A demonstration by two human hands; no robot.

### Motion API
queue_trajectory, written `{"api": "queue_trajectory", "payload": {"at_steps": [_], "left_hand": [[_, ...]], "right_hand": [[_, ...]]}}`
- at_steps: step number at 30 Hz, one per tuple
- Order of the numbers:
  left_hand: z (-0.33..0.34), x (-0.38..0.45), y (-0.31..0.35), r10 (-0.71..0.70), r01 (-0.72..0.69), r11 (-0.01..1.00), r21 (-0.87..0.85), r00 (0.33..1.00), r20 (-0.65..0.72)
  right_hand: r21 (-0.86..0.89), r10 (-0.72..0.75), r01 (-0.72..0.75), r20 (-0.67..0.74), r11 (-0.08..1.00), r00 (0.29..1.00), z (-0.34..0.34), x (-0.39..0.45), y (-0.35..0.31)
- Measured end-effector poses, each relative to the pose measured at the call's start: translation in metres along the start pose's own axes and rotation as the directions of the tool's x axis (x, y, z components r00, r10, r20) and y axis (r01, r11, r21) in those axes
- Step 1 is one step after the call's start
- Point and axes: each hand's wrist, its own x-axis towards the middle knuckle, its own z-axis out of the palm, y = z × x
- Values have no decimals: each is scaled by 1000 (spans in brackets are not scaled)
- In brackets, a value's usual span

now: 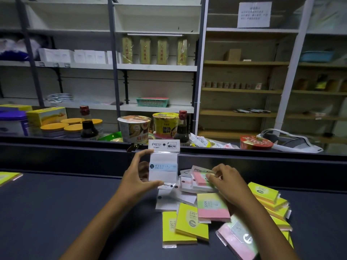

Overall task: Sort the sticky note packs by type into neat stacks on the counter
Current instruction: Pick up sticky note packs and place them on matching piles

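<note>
Nearest you, on the dark counter point(56, 212), the sticky note packs lie in a loose, overlapping heap to the right of centre. Two yellow packs point(187, 228) marked 2207 sit at the near edge, one partly on top of the other. Just right of them lies a pink-and-green pack point(213, 210) marked 2209, and below your right forearm a larger pink pack point(238, 241) lies tilted. Further right, several yellow packs point(266, 197) lean on one another in a slanted pile.

Your right hand point(227, 181) reaches over the far part of the heap, its fingers curled and pinching the edge of a small pink pack point(200, 180) that rests on the white packs point(174, 196) beneath it.

Your left hand point(139, 177) holds a white pack point(163, 162) upright above the counter, thumb under its lower edge and fingers at its top left corner; its header card reads TY-6837 and a pale blue band crosses its middle.

At the far left edge of the counter another yellow pack point(8, 177) lies well apart from the heap.

Beyond the counter's raised rail, a ledge carries noodle cups point(134, 129), two dark sauce bottles point(88, 124), yellow-lidded jars point(54, 129) and a red bowl point(256, 142). Behind that stand shelves point(155, 67) with white boxes, tall yellow packets and a green basket point(152, 102).
</note>
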Motion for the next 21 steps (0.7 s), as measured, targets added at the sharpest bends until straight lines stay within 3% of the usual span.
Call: {"api": "queue_trajectory", "payload": {"at_steps": [5,12,17,21], "left_hand": [[-1,1,1,3,-4,1000,-5,999,-40],[0,1,1,-7,7,1000,-4,999,-38],[0,1,1,-4,4,1000,5,999,-46],[-2,1,-1,-13,13,1000,4,998,-54]], "right_hand": [[-214,53,-49,15,976,998,6,-1,-1],[-260,52,-43,25,965,998,6,-3,-5],[-139,82,-73,60,988,995,2,-3,-13],[125,56,-59,24,990,998,2,-6,-22]]}}
